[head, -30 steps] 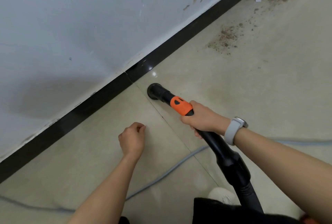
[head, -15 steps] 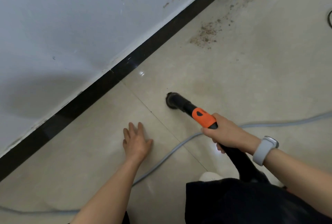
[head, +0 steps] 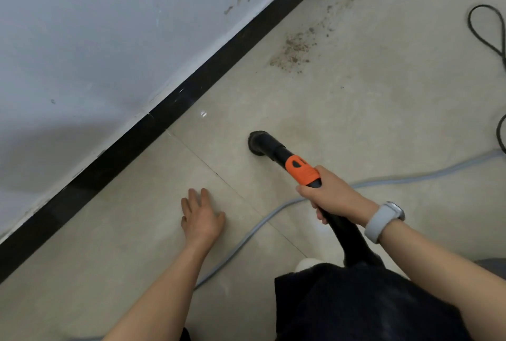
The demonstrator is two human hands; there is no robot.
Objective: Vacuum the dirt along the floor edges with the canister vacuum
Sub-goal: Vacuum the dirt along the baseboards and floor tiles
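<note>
Over at the far left, around 9 to 11 o'clock, the wall (head: 95, 39) fills most of the view, pale with a few scuffs, and a black baseboard (head: 169, 116) runs diagonally from 8 o'clock up to 1 o'clock where it meets the tiled floor (head: 369, 121). Just left of center toward 6 o'clock, the left hand (head: 201, 217) lies flat on the tile, fingers straight and spread a bit, holding nothing. A grey cord (head: 254, 231) snakes across the floor behind it, from 7 o'clock out to 3 o'clock. Dead center, the vacuum nozzle (head: 258, 143) sits on the floor, a little apart from the baseboard, with an orange collar (head: 301, 169) on the black tube right behind it. The right hand (head: 331, 195) at about 4 o'clock has its fingers wrapped round that tube just below the collar, with a grey watch (head: 383, 220) on the wrist. The dirt (head: 295, 50) is up at 1 o'clock, a brown scatter near the baseboard, well apart from the nozzle. A black cable (head: 487, 28) loops at 2 o'clock by the right edge.
</note>
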